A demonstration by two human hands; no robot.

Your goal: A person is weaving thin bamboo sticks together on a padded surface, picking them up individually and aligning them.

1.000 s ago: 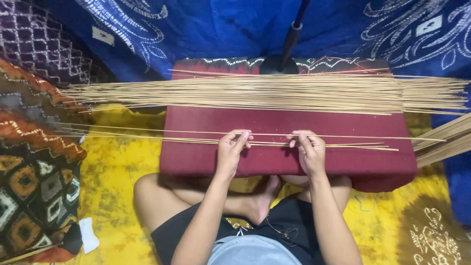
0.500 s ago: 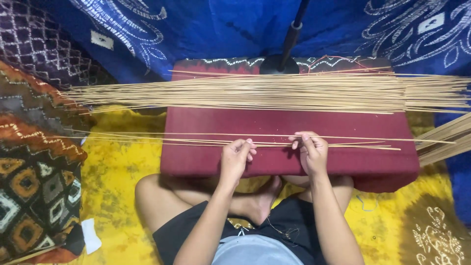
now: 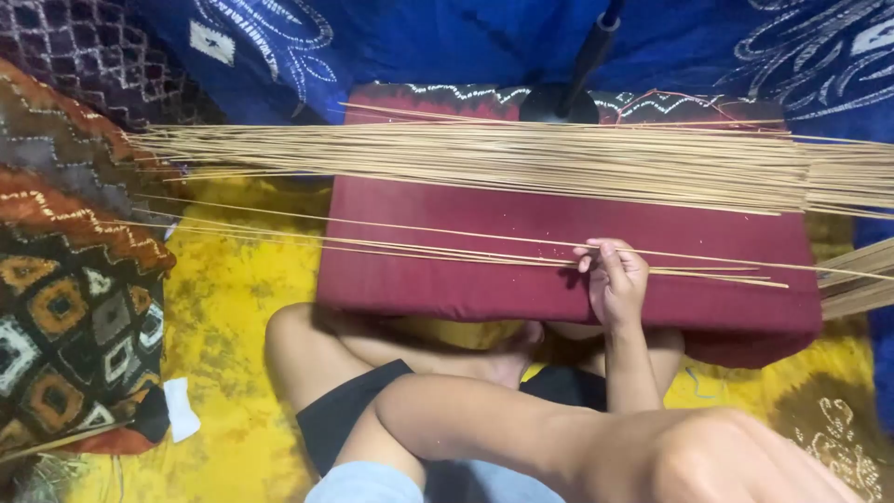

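Observation:
A maroon padded board point(image 3: 466, 289) lies across my crossed legs. A thick layer of long thin tan sticks point(image 3: 521, 158) stretches over its far side. A few loose sticks point(image 3: 391, 247) lie nearer to me. My right hand point(image 3: 613, 279) rests on the board, fingers curled on these loose sticks near their right ends. My left hand point(image 3: 745, 456) is lifted off the board, close to the camera at the bottom right and blurred. Its forearm crosses the bottom of the view, and I cannot tell if it holds anything.
A black stand with a pole point(image 3: 573, 88) stands at the board's far edge. Another bunch of sticks point(image 3: 861, 275) juts in at the right. Under me lies yellow patterned cloth point(image 3: 233, 298), with blue cloth point(image 3: 447, 42) behind, a patterned cushion point(image 3: 74, 317) on the left and a white scrap point(image 3: 180, 410).
My left hand has let go of the loose sticks and risen toward the camera, its forearm swinging across the bottom of the view. My right hand stays on the sticks.

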